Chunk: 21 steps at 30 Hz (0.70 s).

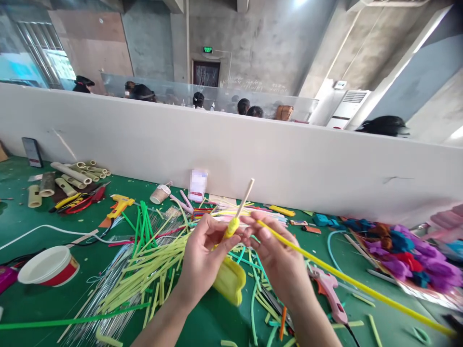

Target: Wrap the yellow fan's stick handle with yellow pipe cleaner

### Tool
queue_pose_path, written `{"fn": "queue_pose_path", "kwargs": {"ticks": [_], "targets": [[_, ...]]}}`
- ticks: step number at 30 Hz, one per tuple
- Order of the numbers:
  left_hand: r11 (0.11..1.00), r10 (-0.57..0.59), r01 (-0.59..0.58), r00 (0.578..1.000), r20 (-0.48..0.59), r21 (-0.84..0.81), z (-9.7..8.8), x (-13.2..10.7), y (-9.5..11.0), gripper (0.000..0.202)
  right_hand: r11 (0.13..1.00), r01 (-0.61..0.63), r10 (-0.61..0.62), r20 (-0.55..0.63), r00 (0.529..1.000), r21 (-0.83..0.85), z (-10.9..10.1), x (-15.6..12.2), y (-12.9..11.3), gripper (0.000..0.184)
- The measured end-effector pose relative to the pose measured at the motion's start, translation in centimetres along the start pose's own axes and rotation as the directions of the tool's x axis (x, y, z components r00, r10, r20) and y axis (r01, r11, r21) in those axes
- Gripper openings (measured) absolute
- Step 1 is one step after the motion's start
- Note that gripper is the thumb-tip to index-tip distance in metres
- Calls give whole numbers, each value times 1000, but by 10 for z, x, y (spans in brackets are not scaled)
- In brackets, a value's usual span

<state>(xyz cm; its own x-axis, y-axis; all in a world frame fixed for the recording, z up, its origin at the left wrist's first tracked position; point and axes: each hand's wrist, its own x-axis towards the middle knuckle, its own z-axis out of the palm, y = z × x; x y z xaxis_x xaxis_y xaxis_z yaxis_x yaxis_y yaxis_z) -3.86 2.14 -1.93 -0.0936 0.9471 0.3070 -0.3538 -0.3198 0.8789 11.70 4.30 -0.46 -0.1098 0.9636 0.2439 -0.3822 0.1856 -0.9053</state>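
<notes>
My left hand (203,253) pinches a thin wooden stick (246,196) that slants up, its lower part wound with yellow pipe cleaner (232,226). A long yellow pipe cleaner strand (333,272) runs from near the stick, through the fingers of my right hand (278,253), and off to the lower right. Both hands almost touch at the wound part. Below them shows a flat yellow lobed piece (230,284); whether it joins the stick is hidden by my left hand. Yellow-green pipe cleaners (155,265) lie in a heap beside my left wrist.
On the green table are a yellow glue gun (120,206), a pink glue gun (331,294), a paper bowl (50,267), bamboo pieces (72,173), pliers (83,200) and a phone (198,185). Coloured fluffy pieces (408,255) lie right. A white partition (144,140) stands behind; people sit beyond it.
</notes>
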Motion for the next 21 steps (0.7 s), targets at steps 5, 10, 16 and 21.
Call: {"fn": "queue_pose_path", "kwargs": {"ticks": [5,10,16,21], "targets": [[995,85,-81,995,-53,65,8,-2,-11,18,995,61,-63,-21,998,-81,14,-15,10,26],[987,154,-149,984,-87,53,13,-4,-13,15,939,201,-215,-21,976,-279,20,-18,11,28],[998,61,-60,996,-60,5,16,1,-16,29,869,277,-345,-102,933,-411,22,-14,19,27],[977,-117,73,968,221,198,0,12,-13,22,861,272,-362,-143,921,-429,20,-9,12,15]]}}
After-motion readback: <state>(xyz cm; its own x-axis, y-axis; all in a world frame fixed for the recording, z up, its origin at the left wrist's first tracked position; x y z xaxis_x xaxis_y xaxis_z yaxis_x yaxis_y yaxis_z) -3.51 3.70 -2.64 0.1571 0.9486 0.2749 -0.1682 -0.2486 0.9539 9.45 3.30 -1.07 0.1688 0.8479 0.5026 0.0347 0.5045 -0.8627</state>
